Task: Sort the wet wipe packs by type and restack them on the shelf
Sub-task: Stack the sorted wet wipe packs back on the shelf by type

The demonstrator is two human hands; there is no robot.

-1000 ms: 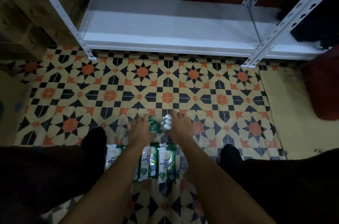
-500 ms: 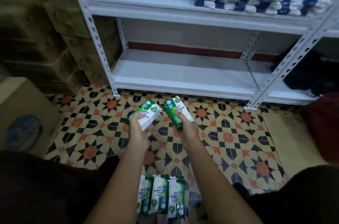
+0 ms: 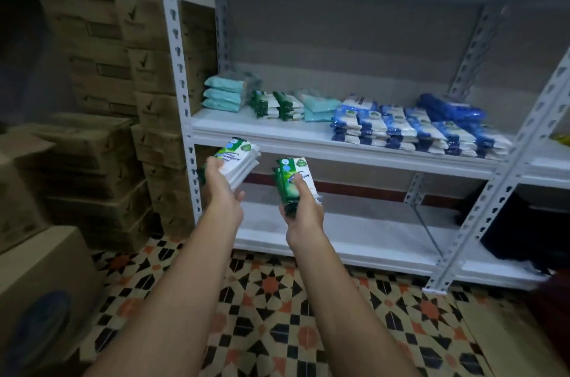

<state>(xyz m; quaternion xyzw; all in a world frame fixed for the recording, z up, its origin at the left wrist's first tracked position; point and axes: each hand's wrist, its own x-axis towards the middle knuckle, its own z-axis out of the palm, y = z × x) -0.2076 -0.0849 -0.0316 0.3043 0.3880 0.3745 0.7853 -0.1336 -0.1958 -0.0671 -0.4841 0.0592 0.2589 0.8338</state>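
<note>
My left hand [image 3: 220, 191] grips a small stack of green-and-white wipe packs [image 3: 239, 160], tilted up to the right. My right hand [image 3: 303, 211] grips another bundle of green-and-white wipe packs [image 3: 293, 177], held upright. Both bundles hang in front of the white metal shelf [image 3: 277, 142], just below its middle board. On that board lie teal packs [image 3: 223, 94] at the left, green packs [image 3: 276, 105] beside them, more teal packs [image 3: 317, 109], and several rows of blue packs [image 3: 416, 131] to the right.
Stacked cardboard boxes [image 3: 117, 74] fill the left side, with one large box [image 3: 40, 290] near my left arm. The lower shelf board [image 3: 354, 238] holds a dark bag [image 3: 530, 228] at the right. Patterned tile floor [image 3: 277, 315] lies below.
Both hands have lifted the green packs from the floor up to the level of the middle board. My view has swung upward; the packs left on the floor are out of sight.
</note>
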